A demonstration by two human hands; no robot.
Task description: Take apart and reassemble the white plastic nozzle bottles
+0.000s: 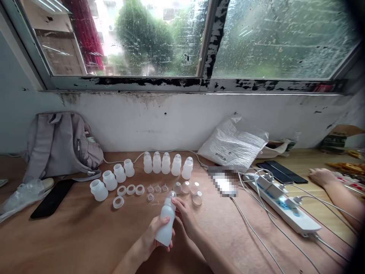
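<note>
My left hand [151, 233] is wrapped around the body of a frosted baby bottle [165, 225], tilted slightly to the right. At its neck, my right hand [184, 214] grips the collar below a clear nipple [172, 194]. Just beyond lie several loose clear nipples [157, 188] and several white collar rings [130, 189]. Several clear caps [197, 198] rest behind my right hand. To the left, several open bottle bodies [110, 180] stand in a slanting row. Near the wall, a row of capped bottles [165, 163] stands upright.
A grey backpack [61, 142] and a black phone [53, 198] are at left. On the right are a silver bag [235, 142], a white power strip [285, 207] with trailing cables, and dark phones [282, 172]. Another person's arm [333, 186] rests at far right.
</note>
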